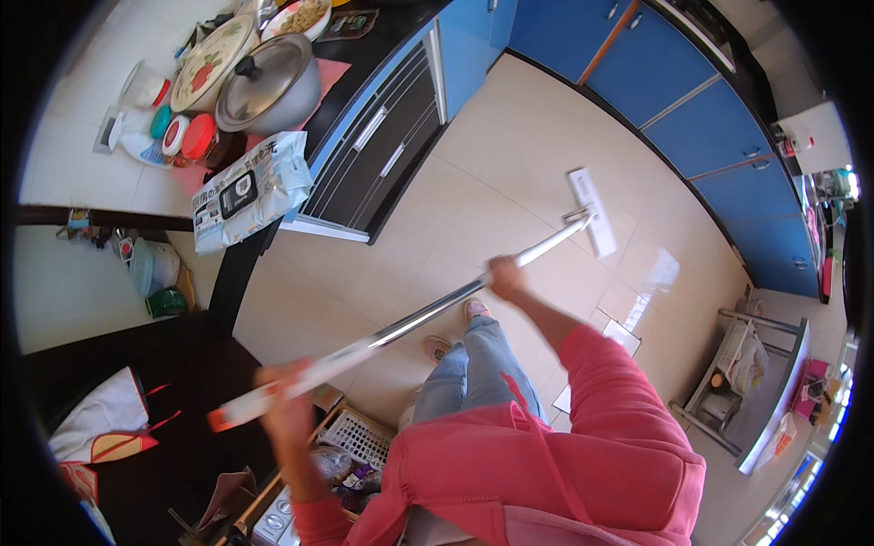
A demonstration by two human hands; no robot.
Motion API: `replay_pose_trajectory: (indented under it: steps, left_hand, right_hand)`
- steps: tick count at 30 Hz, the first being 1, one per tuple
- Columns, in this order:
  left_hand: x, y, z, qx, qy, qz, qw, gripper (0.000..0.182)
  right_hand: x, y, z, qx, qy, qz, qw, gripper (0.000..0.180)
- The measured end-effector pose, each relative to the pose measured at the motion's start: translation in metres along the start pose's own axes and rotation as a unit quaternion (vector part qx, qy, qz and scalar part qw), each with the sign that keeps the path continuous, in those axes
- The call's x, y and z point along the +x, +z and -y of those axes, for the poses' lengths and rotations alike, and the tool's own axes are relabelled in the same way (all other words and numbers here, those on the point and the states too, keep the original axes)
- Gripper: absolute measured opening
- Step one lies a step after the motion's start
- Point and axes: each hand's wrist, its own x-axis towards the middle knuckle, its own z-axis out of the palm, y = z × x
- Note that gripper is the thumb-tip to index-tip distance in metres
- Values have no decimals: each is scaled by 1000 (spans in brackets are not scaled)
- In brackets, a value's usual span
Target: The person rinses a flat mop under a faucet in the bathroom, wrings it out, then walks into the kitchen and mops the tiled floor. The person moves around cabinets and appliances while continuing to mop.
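Observation:
A flat mop with a long silver-and-white handle (430, 310) slants across the view in both my hands. My left hand (287, 396) is wrapped around the white upper end, just below its orange cap (220, 420); it looks blurred. Farther down the pole, my right hand (506, 278) grips close to where the silver tube meets the white lower section. The white rectangular mop head (593, 213) lies on the beige tiled floor (471, 205), out in front of my feet.
Blue cabinets (710, 130) line the far side. At left, a dark counter (355, 51) carries a lidded pot (270, 85), jars and a wipes packet (252, 191). An open drawer (771, 403) juts out at right. A white basket (355, 437) stands beside my legs.

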Motion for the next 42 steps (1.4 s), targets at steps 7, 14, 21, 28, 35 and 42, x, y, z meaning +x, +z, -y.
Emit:
replay_pose_trajectory:
  steps: [7,14,21,28,35,42]
  left_hand:
    - [-61,-90,-266,-45,268,70,960,14]
    - [27,-33,-190,0,295,85,952,26]
    - [70,99,81,-99,33,124,987,3]
    - [76,53,94,-67,-162,253,951,11]
    - [173,-161,-183,19,84,220,972,21]
    - [218,-157,-234,-60,174,365,913,19]
  right_hand:
    - [-67,-69,262,312,-306,146,888,16]
    - [-29,-87,177,216,-215,138,942,20]
    - [-22,-59,-92,44,193,-23,980,22]
    - [-79,7,-58,-52,330,-57,941,21]
    - [-46,39,307,188,88,-161,965,14]
    - [-32,-12,361,235,53,-103,965,18]
